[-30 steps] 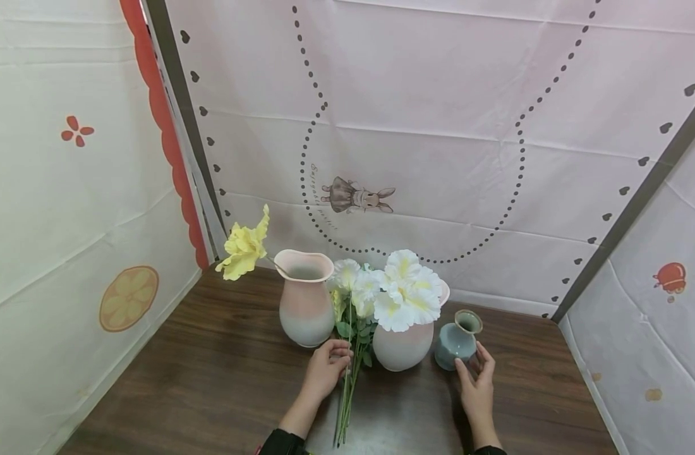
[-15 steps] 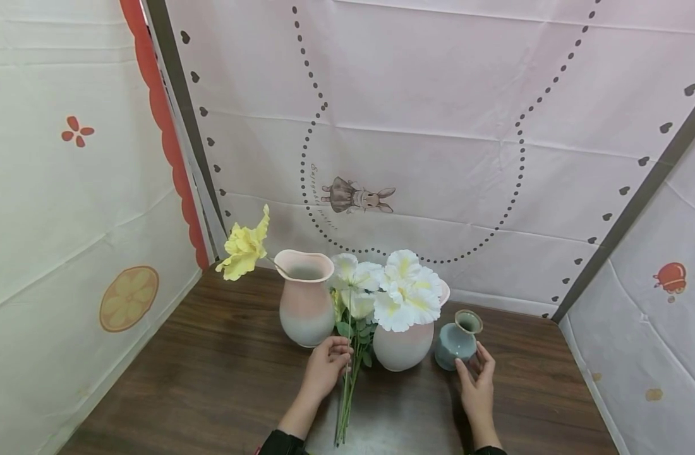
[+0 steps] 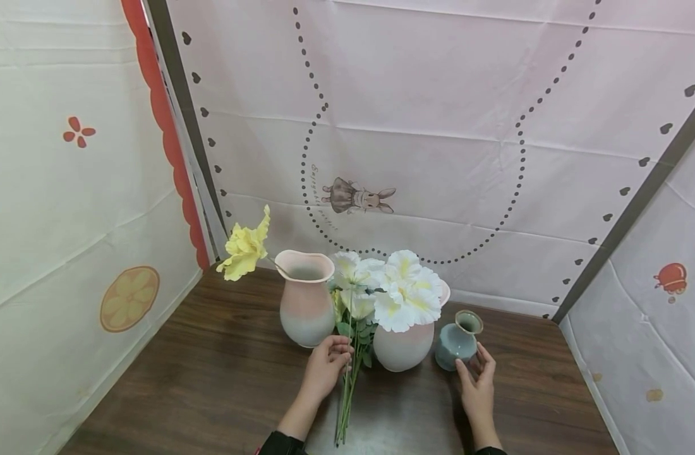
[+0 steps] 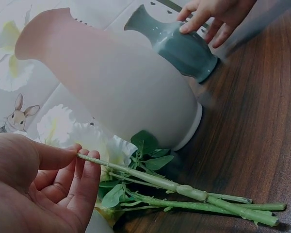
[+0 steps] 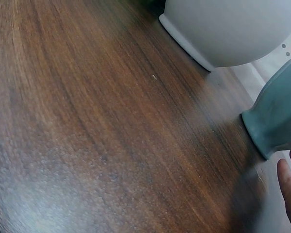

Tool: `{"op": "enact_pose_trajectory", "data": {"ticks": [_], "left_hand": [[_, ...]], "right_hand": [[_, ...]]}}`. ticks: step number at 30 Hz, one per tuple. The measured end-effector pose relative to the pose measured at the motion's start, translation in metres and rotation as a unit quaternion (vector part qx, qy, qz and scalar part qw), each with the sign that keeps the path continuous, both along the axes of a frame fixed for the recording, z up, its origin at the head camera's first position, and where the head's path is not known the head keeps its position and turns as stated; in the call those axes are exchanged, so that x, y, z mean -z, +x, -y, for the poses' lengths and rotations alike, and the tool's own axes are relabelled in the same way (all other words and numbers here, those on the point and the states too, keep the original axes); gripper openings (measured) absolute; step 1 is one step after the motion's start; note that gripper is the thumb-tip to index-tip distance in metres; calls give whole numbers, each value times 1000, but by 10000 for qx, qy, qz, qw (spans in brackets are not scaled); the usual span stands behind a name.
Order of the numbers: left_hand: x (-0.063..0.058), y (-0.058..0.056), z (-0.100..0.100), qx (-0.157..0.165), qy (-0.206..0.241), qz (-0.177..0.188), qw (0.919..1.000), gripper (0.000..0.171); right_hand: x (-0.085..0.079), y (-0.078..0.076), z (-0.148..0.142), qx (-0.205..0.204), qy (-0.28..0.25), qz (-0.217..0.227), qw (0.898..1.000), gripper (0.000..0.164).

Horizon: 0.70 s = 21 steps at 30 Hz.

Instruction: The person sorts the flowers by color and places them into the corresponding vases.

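Observation:
My left hand (image 3: 325,370) pinches the green stem (image 4: 140,174) of a white artificial flower (image 3: 356,273) between thumb and fingers. More stems (image 3: 345,414) lie beside that hand on the table, with leaves and a bit of yellow bloom partly hidden among them. To the right, the fingertips of my right hand (image 3: 478,392) touch a small blue-green vase (image 3: 455,344), which stands upright; the left wrist view shows these fingers loosely extended. Between the hands is a round pink-and-white vase (image 3: 403,349), with large white blooms (image 3: 407,294) in front of its mouth.
A taller pink-and-grey vase (image 3: 306,303) stands at the back left, holding a yellow flower (image 3: 242,253) that leans out leftward. Printed cloth walls (image 3: 427,158) enclose the brown wooden table (image 3: 211,379) at the back and both sides.
The white flower on the pinched stem has turned a little, so its bloom shows wider and reaches nearer the large white blooms. Both hands stay in nearly the same places.

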State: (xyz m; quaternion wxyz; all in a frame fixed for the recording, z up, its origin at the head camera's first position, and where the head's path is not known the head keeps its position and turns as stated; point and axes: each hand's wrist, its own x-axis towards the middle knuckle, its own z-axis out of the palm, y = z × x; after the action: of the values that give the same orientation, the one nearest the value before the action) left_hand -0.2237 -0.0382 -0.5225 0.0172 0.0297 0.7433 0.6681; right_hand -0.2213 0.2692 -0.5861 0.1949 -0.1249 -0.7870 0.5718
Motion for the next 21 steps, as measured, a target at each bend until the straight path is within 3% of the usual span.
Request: {"op": "enact_pose_trajectory", "data": {"ticks": [11, 21], "left_hand": [[0, -2, -1, 28, 23, 23, 10000, 27], [-11, 3, 0, 93, 182, -95, 9997, 26]], "right_hand": [[0, 0, 0, 41, 33, -2, 10000, 59], [-1, 0, 1, -7, -36, -56, 10000, 60]]}}
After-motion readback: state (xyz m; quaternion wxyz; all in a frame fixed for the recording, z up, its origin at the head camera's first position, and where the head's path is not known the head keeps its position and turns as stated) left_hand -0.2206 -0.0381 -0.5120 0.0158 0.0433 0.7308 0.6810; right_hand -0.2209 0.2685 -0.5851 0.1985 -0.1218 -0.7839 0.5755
